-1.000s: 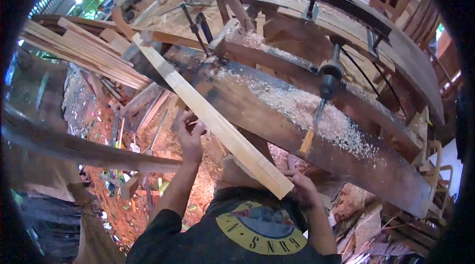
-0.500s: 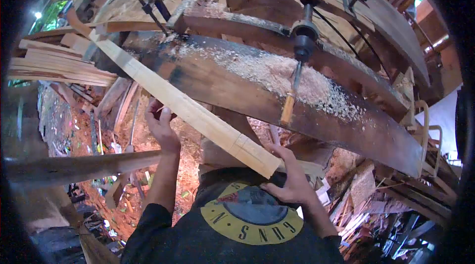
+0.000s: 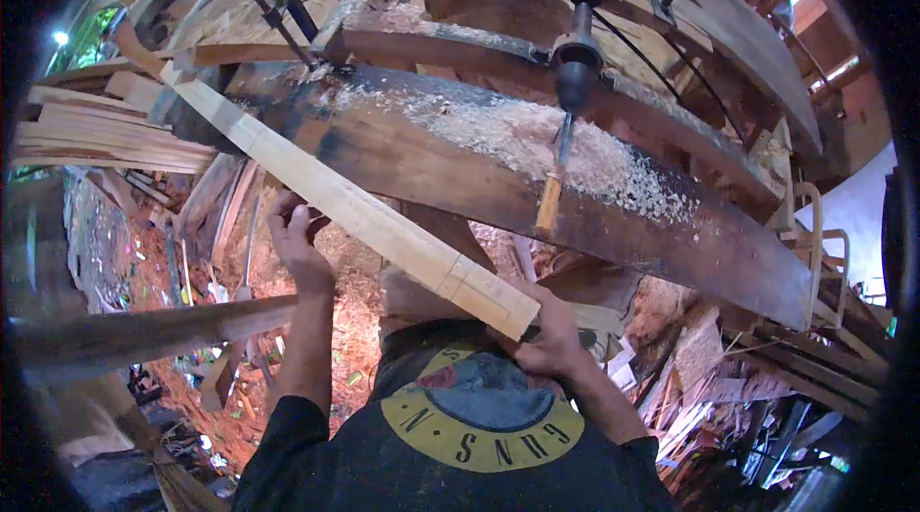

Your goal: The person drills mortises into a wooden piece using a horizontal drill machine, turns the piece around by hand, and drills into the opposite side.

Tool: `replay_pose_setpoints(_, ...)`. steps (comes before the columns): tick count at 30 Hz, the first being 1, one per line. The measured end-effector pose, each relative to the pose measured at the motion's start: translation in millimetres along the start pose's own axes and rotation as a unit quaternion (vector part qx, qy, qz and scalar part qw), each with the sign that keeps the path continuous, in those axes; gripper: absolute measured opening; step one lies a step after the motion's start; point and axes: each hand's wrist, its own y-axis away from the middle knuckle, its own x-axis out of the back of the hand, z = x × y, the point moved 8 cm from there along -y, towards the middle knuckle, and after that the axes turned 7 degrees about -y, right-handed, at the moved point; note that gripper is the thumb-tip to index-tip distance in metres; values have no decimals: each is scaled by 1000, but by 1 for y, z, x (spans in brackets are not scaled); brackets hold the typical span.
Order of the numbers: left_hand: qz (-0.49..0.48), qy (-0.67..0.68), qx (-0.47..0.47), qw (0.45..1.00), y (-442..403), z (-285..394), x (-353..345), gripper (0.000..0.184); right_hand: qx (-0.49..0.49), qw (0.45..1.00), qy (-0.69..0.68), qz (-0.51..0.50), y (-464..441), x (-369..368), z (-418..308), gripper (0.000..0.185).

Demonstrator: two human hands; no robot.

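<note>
A long pale wooden beam (image 3: 364,217), with pencil lines near its lower end, lies diagonally across the near edge of the dark workbench plank (image 3: 412,162). Its near end is close to my chest, and my right hand (image 3: 548,332) is wrapped round that end. My left hand (image 3: 299,232) is beside the beam's left edge, fingers curled, with the fingertips partly hidden. On the bench stands a spindle with a drill bit (image 3: 565,140); a small wood piece (image 3: 549,203) is at its tip, among pale shavings (image 3: 613,167).
Stacked wooden strips (image 3: 115,133) lie at the left. A wooden rail (image 3: 153,328) crosses the lower left above littered reddish ground (image 3: 359,344). Metal clamps (image 3: 278,18) stand behind the bench. Curved frames (image 3: 829,253) and scrap wood are at the right.
The view has shifted, so the bench and beam appear further left and higher. My right hand has closed round the beam's near end. My left hand remains beside the beam.
</note>
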Motion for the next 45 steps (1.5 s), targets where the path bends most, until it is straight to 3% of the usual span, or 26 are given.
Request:
replay_pose_setpoints(6, 66, -5, 48, 997, -28, -10, 42, 33, -20, 999, -27, -27, 8, 23, -35, 66)
replay_pose_setpoints(7, 89, -6, 62, 994, -33, -16, 51, 34, -109, 988, -99, -50, 7, 28, -40, 65)
replay_pose_setpoints(9, 90, 43, 130, 986, -39, -44, 64, 38, -57, 998, 19, 4, 33, 55, -29, 69)
replay_pose_setpoints(11, 80, 92, 184, 975, -46, -83, 72, 48, -30, 989, -1, 143, 62, 88, -26, 67)
replay_pose_setpoints(12, 59, 102, 217, 969, -48, -103, 70, 46, -58, 982, 60, 168, 68, 103, -35, 68)
replay_pose_setpoints(13, 53, 109, 227, 966, -42, -93, 63, 48, -112, 967, 42, 227, 91, 123, -16, 75)
replay_pose_setpoints(17, -14, 154, 279, 948, -25, -86, 27, 51, -51, 915, -265, 300, 133, 171, 36, 86)
replay_pose_setpoints(19, -43, 184, 297, 936, -16, -83, 12, 52, -44, 898, -293, 325, 115, 179, 44, 84)
replay_pose_setpoints(23, -85, 232, 299, 922, -6, -76, -14, 55, -75, 886, -263, 374, 78, 182, 49, 79)
replay_pose_setpoints(29, -131, 246, 314, 907, -1, -63, -35, 67, -94, 890, -246, 372, 39, 179, 51, 73)
replay_pose_setpoints(38, -148, 375, 314, 860, -4, -26, -64, 79, -83, 887, -247, 381, 40, 186, 48, 65)
replay_pose_setpoints(41, -65, 357, 227, 904, -14, -14, -68, 80, -71, 879, -254, 398, 54, 196, 47, 62)
replay_pose_setpoints(45, -84, 421, 128, 894, -10, 27, -65, 78, -51, 858, -263, 438, 81, 209, 46, 60)
